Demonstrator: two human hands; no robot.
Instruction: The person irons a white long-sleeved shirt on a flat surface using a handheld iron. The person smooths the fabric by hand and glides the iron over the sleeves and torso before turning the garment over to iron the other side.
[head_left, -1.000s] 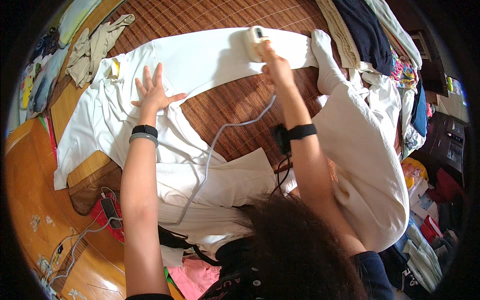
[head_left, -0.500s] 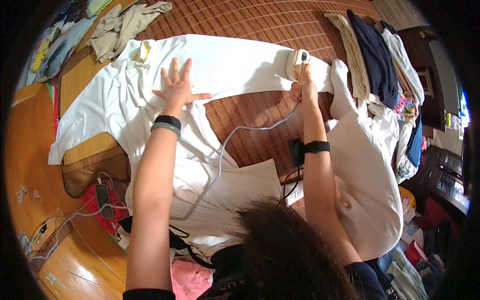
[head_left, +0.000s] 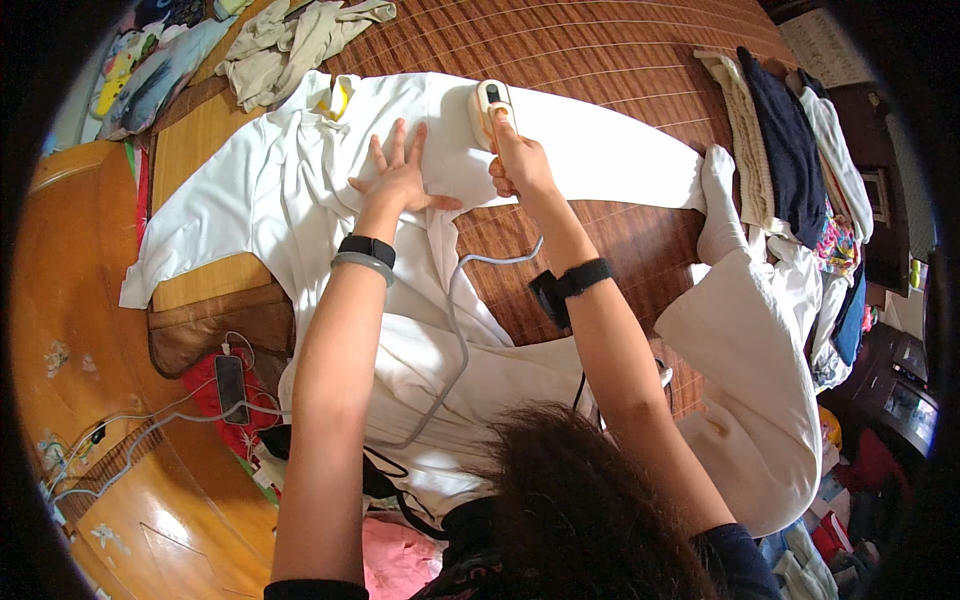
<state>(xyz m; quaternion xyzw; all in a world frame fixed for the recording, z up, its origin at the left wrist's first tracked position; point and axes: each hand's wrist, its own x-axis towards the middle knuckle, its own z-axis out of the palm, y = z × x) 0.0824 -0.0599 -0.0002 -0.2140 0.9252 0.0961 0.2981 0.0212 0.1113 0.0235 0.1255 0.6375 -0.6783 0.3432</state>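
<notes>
A white long-sleeved garment (head_left: 580, 150) is spread on a brown striped mat, one sleeve stretched out to the right. My left hand (head_left: 395, 180) lies on it palm down with fingers spread, where the sleeve meets the gathered body. Wrapped around a small cream handheld iron (head_left: 484, 118), my right hand (head_left: 520, 165) holds it on the sleeve just right of my left hand. The iron's underside is hidden. From below my right hand a grey cord (head_left: 455, 300) runs down over the rumpled cloth. My white-socked foot (head_left: 718, 195) rests at the sleeve's right end.
A phone (head_left: 231, 385) with a cable lies on red cloth at the left, near wooden furniture (head_left: 80, 300). Beige clothing (head_left: 300, 50) is heaped at the far left. Folded clothes, including a navy garment (head_left: 780, 140), lie at the right. My bent leg (head_left: 750, 400) takes up the lower right.
My right hand has slid the iron leftward along the sleeve, from near my foot to beside my left hand. My left hand remains spread on the cloth. The view has shifted slightly.
</notes>
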